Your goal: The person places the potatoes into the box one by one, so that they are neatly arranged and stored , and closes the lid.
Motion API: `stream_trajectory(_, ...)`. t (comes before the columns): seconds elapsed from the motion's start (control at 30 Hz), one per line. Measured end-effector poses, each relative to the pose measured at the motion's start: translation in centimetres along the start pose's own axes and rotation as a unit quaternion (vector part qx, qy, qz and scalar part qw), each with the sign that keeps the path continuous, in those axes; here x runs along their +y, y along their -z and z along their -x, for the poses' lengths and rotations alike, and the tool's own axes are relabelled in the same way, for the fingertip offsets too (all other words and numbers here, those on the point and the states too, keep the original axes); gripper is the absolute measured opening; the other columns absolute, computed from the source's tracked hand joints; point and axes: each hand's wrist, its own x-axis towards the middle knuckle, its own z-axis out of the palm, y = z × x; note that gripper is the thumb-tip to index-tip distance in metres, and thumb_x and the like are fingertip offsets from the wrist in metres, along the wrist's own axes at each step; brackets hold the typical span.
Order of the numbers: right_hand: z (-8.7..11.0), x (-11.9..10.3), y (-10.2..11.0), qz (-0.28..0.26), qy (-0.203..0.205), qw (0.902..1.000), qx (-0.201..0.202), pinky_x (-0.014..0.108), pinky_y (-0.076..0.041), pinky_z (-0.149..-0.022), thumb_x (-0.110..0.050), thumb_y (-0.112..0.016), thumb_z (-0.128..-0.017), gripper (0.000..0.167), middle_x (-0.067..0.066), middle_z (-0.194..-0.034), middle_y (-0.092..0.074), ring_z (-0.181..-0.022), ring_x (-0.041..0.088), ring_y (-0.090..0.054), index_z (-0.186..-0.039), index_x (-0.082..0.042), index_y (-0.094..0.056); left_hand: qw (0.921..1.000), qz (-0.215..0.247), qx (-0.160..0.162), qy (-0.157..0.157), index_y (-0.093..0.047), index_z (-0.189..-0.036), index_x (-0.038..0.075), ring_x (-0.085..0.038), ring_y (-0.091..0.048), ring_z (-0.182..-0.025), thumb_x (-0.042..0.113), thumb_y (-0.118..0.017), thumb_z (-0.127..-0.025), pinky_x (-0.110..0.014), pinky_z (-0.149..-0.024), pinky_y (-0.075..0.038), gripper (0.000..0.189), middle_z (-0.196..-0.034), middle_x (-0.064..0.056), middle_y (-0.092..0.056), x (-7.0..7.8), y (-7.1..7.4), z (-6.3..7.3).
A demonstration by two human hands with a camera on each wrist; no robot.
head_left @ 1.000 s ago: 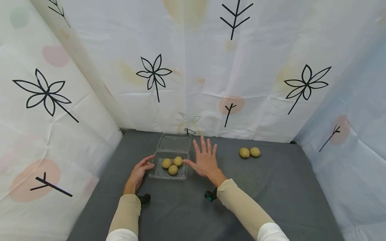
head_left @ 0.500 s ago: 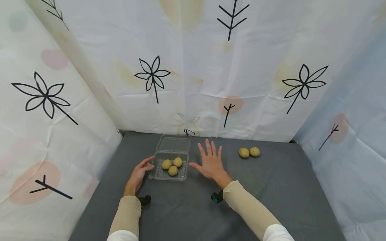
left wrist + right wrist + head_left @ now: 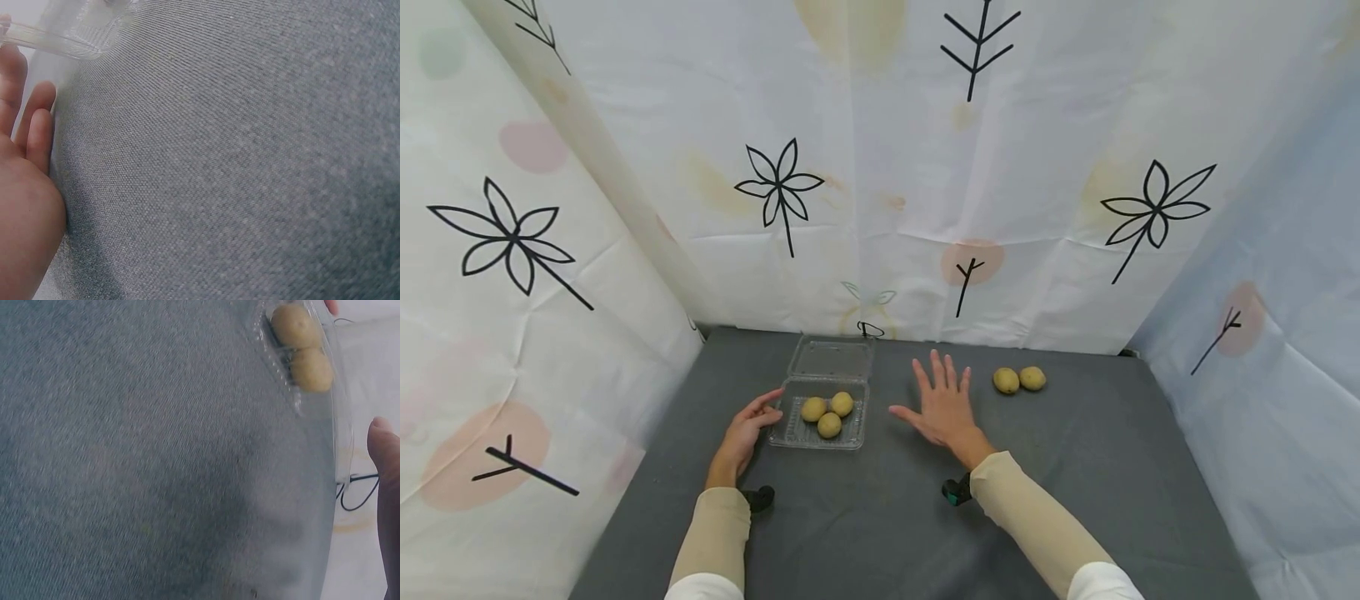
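Note:
A clear plastic clamshell container (image 3: 775,433) lies on the grey table with its lid (image 3: 832,358) folded back. Three round yellow potatoes (image 3: 829,425) sit together in its base. My left hand (image 3: 747,433) rests at the container's left edge, its index finger and thumb touching the rim; in the left wrist view fingertips (image 3: 12,59) meet the clear rim. My right hand (image 3: 946,412) hovers over the table right of the container, fingers spread and holding nothing. In the right wrist view its thumb (image 3: 386,447) is apart from the container.
Two more potatoes, a left one (image 3: 1006,381) and a right one (image 3: 1033,378), lie side by side at the back right. A printed white curtain (image 3: 910,208) hangs behind the grey table (image 3: 850,533) and along both sides.
My right hand has moved away to the right from the container's right side, fingers still spread. The left hand, container and potatoes stay in place.

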Motion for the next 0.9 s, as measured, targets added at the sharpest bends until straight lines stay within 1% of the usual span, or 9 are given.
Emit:
stream_trajectory(0.13,0.1,0.7,0.2,-0.001,-0.007,1.0000,-0.003,0.072,-0.005,-0.121,-0.076,-0.054,-0.090,0.099,0.018,-0.172,-0.008,-0.158,0.043,-0.009,-0.165,-0.019,-0.021,1.0000,-0.002,0.001,-0.008,-0.049,-0.153,0.019,-0.014,-0.048,-0.112,0.019,-0.058,-0.104,-0.046,-0.117,-0.027,0.050,-0.096,0.009,-0.056,-0.1,0.0,0.1)
stream_trajectory(0.3,0.0,1.9,-0.1,0.008,-0.011,0.9999,0.006,0.072,-0.005,-0.121,-0.078,-0.051,-0.090,0.100,0.018,-0.171,-0.010,-0.158,0.043,-0.009,-0.164,-0.018,-0.023,0.9999,-0.004,-0.003,-0.012,-0.049,-0.153,0.017,-0.010,-0.051,-0.106,0.019,-0.059,-0.104,-0.042,-0.113,-0.030,0.050,-0.096,0.011,-0.058,-0.2,-0.2,0.1)
stream_trajectory(0.37,0.0,2.3,-0.1,0.005,-0.008,0.9999,0.013,0.073,-0.006,-0.120,-0.079,-0.051,-0.089,0.101,0.020,-0.171,-0.012,-0.157,0.044,-0.011,-0.164,-0.017,-0.025,1.0000,0.000,0.001,-0.010,-0.050,-0.152,0.018,-0.009,-0.052,-0.106,0.019,-0.060,-0.104,-0.042,-0.114,-0.030,0.049,-0.096,0.011,-0.058,-0.1,-0.1,0.0)
stream_trajectory(0.47,0.1,2.8,-0.2,0.006,-0.009,0.9998,0.016,0.074,-0.006,-0.120,-0.081,-0.049,-0.089,0.102,0.020,-0.171,-0.012,-0.157,0.045,-0.011,-0.164,-0.017,-0.024,1.0000,0.000,0.002,-0.009,-0.050,-0.152,0.018,-0.010,-0.051,-0.106,0.020,-0.060,-0.104,-0.044,-0.116,-0.029,0.050,-0.096,0.011,-0.058,0.0,0.1,0.0)
stream_trajectory(0.6,0.5,3.2,0.3,0.010,-0.023,0.9997,0.006,0.073,-0.005,-0.121,-0.077,-0.053,-0.090,0.101,0.020,-0.171,-0.009,-0.158,0.044,-0.009,-0.164,-0.017,-0.022,1.0000,0.000,-0.001,-0.005,-0.050,-0.152,0.020,-0.011,-0.051,-0.108,0.022,-0.060,-0.104,-0.045,-0.117,-0.029,0.049,-0.096,0.011,-0.057,0.2,0.1,0.0)
stream_trajectory(0.67,0.7,3.4,0.6,0.011,-0.029,0.9995,0.004,0.073,-0.005,-0.121,-0.075,-0.057,-0.089,0.100,0.021,-0.171,-0.011,-0.158,0.045,-0.009,-0.164,-0.016,-0.024,1.0000,-0.001,-0.001,-0.004,-0.050,-0.152,0.021,-0.012,-0.051,-0.108,0.022,-0.060,-0.104,-0.044,-0.117,-0.029,0.049,-0.097,0.011,-0.057,0.1,0.0,0.0)
stream_trajectory(0.9,1.0,4.8,0.8,0.010,-0.024,0.9995,0.019,0.075,-0.006,-0.119,-0.075,-0.058,-0.088,0.101,0.023,-0.169,-0.014,-0.156,0.047,-0.011,-0.163,-0.014,-0.027,1.0000,0.004,0.001,-0.004,-0.051,-0.152,0.020,-0.011,-0.051,-0.107,0.020,-0.061,-0.103,-0.042,-0.115,-0.030,0.049,-0.095,0.012,-0.057,-0.2,0.0,0.0)
